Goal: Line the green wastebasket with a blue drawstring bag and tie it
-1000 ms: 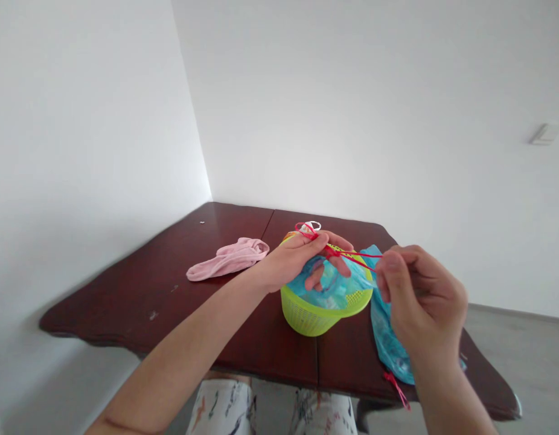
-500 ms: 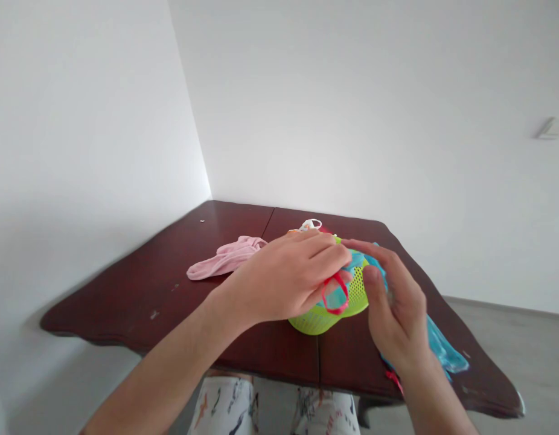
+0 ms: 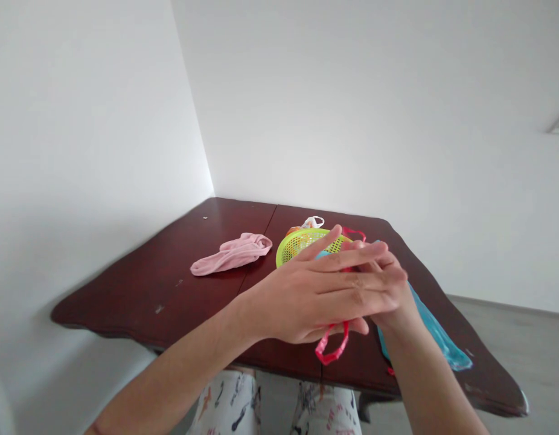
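My left hand reaches across with its fingers stretched out, lying over my right hand, whose fingers are curled. Pressed between the two palms is a crumpled blue drawstring trash bag, mostly hidden. A red drawstring loop hangs below my left hand, and more red ribbon shows above the fingers. Just behind the hands stands a lime-green perforated plastic basket, its near side covered by them. Under my right forearm another blue bag lies flat on the table.
A pink cloth item lies left of the basket on the dark red-brown wooden table. Behind the basket sits a white and orange bundle with a loop. White walls border the table's left and far sides.
My left hand has opened out its fingers and moved right onto my right hand, with the bag pressed between them. More of the basket's rim now shows.
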Demonstrator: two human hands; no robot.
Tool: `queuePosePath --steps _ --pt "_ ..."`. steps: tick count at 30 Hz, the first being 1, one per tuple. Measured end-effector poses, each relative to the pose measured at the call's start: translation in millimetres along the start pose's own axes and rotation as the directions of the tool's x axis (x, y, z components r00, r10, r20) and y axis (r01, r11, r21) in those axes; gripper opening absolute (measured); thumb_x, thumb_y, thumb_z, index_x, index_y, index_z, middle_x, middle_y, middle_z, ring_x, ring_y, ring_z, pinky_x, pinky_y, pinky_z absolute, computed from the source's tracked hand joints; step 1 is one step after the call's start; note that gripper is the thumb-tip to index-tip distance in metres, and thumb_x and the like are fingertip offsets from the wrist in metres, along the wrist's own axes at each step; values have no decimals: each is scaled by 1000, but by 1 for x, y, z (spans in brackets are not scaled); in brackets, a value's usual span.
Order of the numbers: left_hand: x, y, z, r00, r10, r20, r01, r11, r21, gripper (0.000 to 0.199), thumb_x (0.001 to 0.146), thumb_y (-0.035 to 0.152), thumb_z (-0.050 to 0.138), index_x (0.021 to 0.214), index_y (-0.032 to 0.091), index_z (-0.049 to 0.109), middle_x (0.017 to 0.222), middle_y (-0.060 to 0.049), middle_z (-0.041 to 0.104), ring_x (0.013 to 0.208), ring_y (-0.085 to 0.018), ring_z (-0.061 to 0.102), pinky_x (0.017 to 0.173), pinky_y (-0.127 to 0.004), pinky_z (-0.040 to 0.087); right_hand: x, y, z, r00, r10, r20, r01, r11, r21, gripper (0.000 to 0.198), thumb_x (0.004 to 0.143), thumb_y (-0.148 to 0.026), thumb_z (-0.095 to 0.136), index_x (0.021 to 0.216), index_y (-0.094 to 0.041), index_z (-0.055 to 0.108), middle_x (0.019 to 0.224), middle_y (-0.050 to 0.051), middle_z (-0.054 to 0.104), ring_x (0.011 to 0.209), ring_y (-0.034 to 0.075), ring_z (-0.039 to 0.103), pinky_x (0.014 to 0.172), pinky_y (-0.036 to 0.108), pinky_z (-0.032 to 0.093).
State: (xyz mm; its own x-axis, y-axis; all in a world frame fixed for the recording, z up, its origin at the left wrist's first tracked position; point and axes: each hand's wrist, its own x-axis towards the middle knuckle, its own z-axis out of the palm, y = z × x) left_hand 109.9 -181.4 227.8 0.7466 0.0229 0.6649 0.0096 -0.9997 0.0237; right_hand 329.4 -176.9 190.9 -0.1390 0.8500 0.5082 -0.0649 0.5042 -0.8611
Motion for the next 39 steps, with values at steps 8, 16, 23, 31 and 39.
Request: queuePosePath --steps 8,16,23,31,39 --pt "-46 15 38 926 -347 -150 276 892 -358 41 130 32 41 105 24 73 86 -2 80 81 -17 74 125 -45 60 32 47 -53 918 94 -385 -122 991 -50 73 83 -89 95 71 -23 68 56 -6 40 51 10 30 49 27 19" --pt "-67 -9 23 559 -818 -133 813 573 -103 21 121 43 68 128 23 70 95 -1 77 84 -22 71 78 -34 49 1 26 -42 968 3 -251 -2 1000 6 30 113 -53 78 107 -26 88 75 1 68 63 15 58 57 28 44" --pt "-64 -15 12 684 -723 -96 725 660 197 27 119 35 73 95 23 72 97 -4 75 93 -26 70 81 -41 47 -20 -2 -29 998 32 -63 -38 994 -99 24 118 -47 70 126 -28 81 85 1 77 56 15 63 53 30 47" --pt "-44 -7 22 860 -489 -146 506 852 135 9 120 32 72 118 27 79 127 -7 82 124 -30 74 112 -51 55 -17 16 -4 954 244 173 -112 829 -548 16 99 -43 87 102 -28 83 74 0 74 62 20 67 59 33 56" --pt "-100 -21 51 769 -575 -281 601 799 11 67 111 65 80 163 26 62 145 -13 82 134 -37 76 125 -60 53 54 20 -40 984 96 -153 -130 963 -235 48 92 -65 93 112 -22 81 108 12 89 90 32 89 77 43 73"
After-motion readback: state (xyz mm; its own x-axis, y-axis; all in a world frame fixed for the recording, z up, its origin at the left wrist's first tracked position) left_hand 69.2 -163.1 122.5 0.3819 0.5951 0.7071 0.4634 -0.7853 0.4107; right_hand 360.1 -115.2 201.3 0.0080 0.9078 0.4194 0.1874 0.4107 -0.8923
